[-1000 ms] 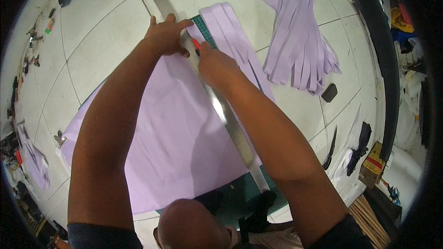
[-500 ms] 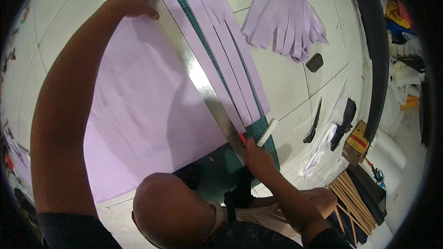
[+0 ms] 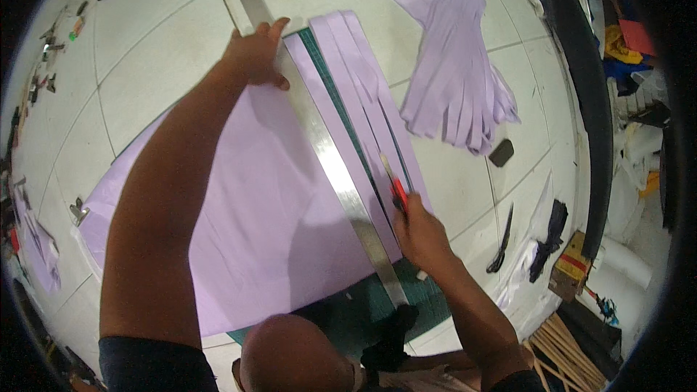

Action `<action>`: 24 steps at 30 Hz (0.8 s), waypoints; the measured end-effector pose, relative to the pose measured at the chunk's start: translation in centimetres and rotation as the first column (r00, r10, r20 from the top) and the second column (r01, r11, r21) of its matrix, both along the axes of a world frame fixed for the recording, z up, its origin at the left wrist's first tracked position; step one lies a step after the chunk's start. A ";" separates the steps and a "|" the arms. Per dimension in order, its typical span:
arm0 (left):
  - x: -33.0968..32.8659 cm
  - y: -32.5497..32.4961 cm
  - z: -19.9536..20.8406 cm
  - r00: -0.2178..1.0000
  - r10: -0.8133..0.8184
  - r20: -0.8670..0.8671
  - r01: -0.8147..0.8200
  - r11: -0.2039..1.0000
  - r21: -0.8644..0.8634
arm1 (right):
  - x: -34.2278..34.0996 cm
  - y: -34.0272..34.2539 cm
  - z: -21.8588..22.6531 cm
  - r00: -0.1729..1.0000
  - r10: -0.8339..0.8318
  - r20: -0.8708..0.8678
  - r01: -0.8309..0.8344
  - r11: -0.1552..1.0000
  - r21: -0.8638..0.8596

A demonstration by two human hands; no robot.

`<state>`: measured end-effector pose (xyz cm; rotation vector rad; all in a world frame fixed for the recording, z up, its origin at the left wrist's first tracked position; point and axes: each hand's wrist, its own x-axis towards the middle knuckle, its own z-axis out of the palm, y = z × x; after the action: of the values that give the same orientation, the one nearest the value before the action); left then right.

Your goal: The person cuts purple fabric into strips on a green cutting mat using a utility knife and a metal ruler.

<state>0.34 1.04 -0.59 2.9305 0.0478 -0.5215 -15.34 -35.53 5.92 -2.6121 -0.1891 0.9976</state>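
Note:
A large lilac fabric sheet (image 3: pixel 247 203) lies on a green cutting mat (image 3: pixel 327 312), with a long steel ruler (image 3: pixel 327 149) set slantwise across it. My left hand (image 3: pixel 255 58) presses on the ruler toward its far end, fingers spread. My right hand (image 3: pixel 421 236) grips a red utility knife (image 3: pixel 398 190), its blade extended and pointing away from me. The knife is over the cut lilac strips (image 3: pixel 356 87) to the right of the ruler; whether its blade touches them I cannot tell.
A heap of lilac strips (image 3: pixel 454 65) lies on the tiled floor at the far right, beside a small dark block (image 3: pixel 501 152). Black scissors (image 3: pixel 502 239) are farther right. Wooden sticks (image 3: pixel 563 352) and a yellow-red box (image 3: pixel 570 265) are at the lower right.
My right hand has lifted the knife from the ruler's near end and moved it away from me over the strips. My left hand still presses the ruler. The whole view has shifted.

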 end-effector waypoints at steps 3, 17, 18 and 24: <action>0.0 -0.2 0.7 1.000 0.021 0.000 -0.021 0.999 -0.035 | 6.7 8.1 -2.2 0.997 0.003 0.072 -0.013 0.990 0.142; -0.3 0.2 -0.2 1.000 0.000 0.027 0.000 1.000 0.000 | 13.9 21.6 -5.6 0.984 0.040 0.173 -0.069 0.984 0.167; -0.3 0.3 -0.2 0.999 -0.013 0.041 0.014 1.000 -0.011 | 14.1 21.5 -5.6 0.983 0.058 0.176 -0.086 0.984 0.154; 0.0 0.2 0.0 0.995 -0.099 -0.005 0.099 0.992 0.084 | 15.3 21.9 -3.9 0.965 0.133 0.227 -0.161 0.980 0.113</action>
<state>0.33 1.23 -0.54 3.0271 -0.0778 -0.5487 -0.07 -13.65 2.02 -2.6122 -0.4923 0.7131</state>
